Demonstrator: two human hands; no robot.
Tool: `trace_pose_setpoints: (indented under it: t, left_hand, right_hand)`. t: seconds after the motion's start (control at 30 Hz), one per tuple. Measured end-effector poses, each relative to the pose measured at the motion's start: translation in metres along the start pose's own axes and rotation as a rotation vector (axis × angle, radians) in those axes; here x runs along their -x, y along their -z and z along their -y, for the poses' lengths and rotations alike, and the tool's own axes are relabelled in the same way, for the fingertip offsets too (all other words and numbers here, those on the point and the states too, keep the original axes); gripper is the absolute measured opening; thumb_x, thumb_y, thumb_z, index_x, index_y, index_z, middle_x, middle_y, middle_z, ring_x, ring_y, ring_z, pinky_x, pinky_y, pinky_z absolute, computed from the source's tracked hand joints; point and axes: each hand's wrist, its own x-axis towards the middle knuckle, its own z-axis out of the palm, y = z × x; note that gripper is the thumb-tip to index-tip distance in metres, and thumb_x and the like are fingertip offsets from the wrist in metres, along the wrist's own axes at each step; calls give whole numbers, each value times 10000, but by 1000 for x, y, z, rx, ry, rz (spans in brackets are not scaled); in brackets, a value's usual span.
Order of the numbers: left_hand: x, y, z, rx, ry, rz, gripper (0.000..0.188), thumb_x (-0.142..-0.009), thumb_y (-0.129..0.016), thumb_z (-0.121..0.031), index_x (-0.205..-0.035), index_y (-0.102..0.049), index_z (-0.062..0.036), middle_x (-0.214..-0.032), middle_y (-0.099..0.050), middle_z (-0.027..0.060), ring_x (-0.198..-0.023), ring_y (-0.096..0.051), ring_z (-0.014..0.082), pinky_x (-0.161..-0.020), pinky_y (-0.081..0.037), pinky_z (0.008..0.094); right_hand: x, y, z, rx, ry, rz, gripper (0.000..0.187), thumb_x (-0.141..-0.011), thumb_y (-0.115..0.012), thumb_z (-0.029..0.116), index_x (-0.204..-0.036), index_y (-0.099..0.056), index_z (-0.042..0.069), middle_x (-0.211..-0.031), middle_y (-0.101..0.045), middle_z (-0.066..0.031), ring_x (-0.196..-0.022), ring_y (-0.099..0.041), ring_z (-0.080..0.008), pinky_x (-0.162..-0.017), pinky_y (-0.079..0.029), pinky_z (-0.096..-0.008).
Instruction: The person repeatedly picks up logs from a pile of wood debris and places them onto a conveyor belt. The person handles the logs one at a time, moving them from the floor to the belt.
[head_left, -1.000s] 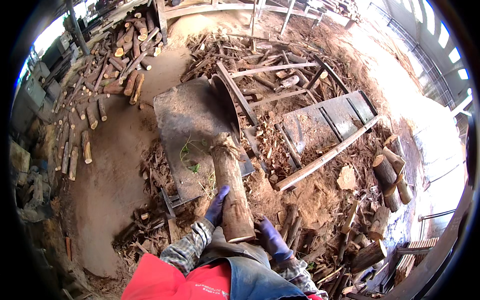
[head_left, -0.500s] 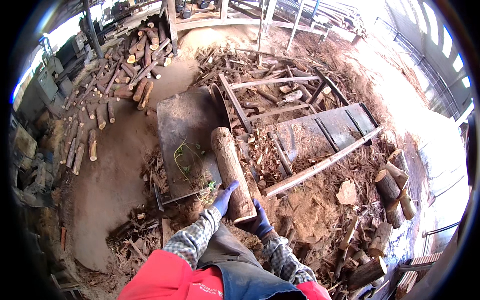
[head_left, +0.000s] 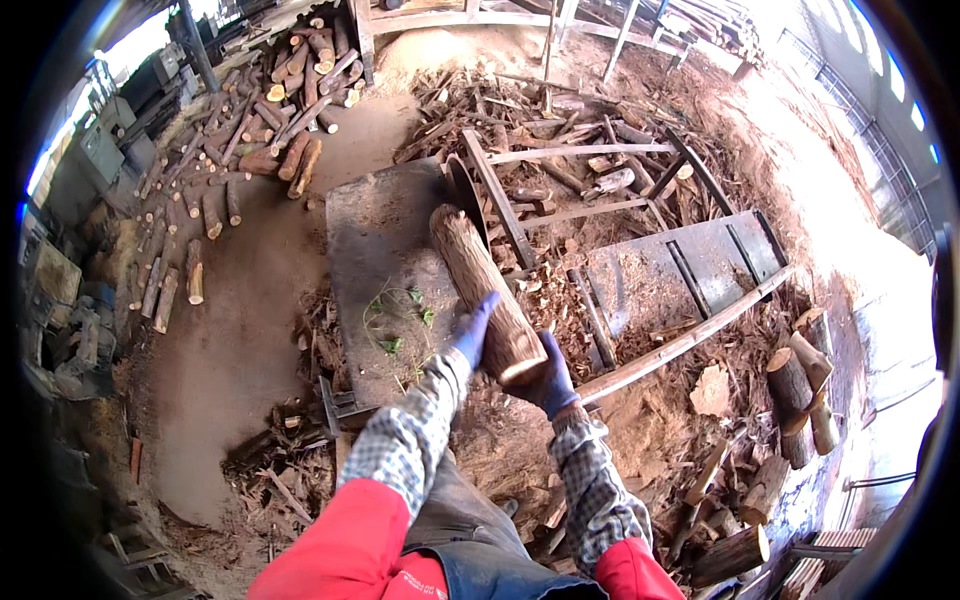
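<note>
Across the right edge of the metal table (head_left: 385, 230), grasping a rough-barked log (head_left: 487, 290) aslant — pressing its left flank with the fingers of the left hand (head_left: 474, 332), cupping its near end with the right hand (head_left: 555, 385). Pointing its far end toward a dark curved disc (head_left: 465, 188) — right of green leaves (head_left: 391, 345) on the table.

1 metal table (head_left: 385, 240): leafy green sprig (head_left: 391, 346) near its front edge | 1 metal panel with crossbars (head_left: 718, 264): wood chips (head_left: 632, 264) scattered over it | floor (head_left: 235, 360): cut logs (head_left: 290, 90) heaped far left, bark scraps (head_left: 320, 335) around the table, thicker logs (head_left: 790, 385) at right
</note>
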Motion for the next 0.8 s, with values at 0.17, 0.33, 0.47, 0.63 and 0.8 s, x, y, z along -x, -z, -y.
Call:
trace_pose_setpoints:
  t: [0.17, 0.33, 0.47, 0.63, 0.8]
  left_hand:
    - [94, 45, -60, 72, 169, 369, 794, -873, -700, -570, -1366, -483, 13, -1162, -667, 186, -969, -707, 287, -936, -574, 414]
    - [201, 96, -62, 18, 307, 401, 608, -943, -641, -507, -1261, -591, 10, -1131, -701, 164, -976, -710, 278, -969, -553, 415]
    - [239, 110, -97, 224, 153, 387, 678, -960, -546, -591, -1317, -546, -14, -1133, -658, 153, -981, -653, 274, -865, -546, 415]
    - [186, 115, -53, -214, -217, 199, 882, -894, -638, -599, -1517, -330, -55, -1374, -506, 103, -1279, -485, 235, -1119, -375, 403]
    - [161, 102, 82, 224, -97, 394, 795, -937, -667, -460, -1529, -343, -40, -1477, -489, 95, -1302, -526, 224, -1102, -419, 375]
  right_hand:
    - [31, 25, -39, 669, 27, 1, 870, -912, -615, 631, -1466, -413, -8, -1278, -620, -215, -1103, -659, -332, -941, -535, -430]
    - [77, -89, -48, 2067, 1056, -157, 1099, -696, -837, 483, -1536, -287, 36, -1498, -424, -224, -1373, -435, -391, -1175, -315, -499]
    - [67, -140, -27, 1344, 1383, 289, 1126, -588, -924, 357, -1487, -354, -11, -1389, -515, -254, -1277, -519, -425, -1111, -389, -509]
    - [36, -172, 21, 624, 800, 194, 879, -666, -933, 312, -1314, -492, -85, -1075, -709, -196, -955, -706, -260, -851, -557, -349]
    - [-1, -109, -8, 767, 717, -91, 721, -816, -812, 434, -1259, -554, -72, -1190, -669, -219, -1062, -663, -274, -900, -529, -386]
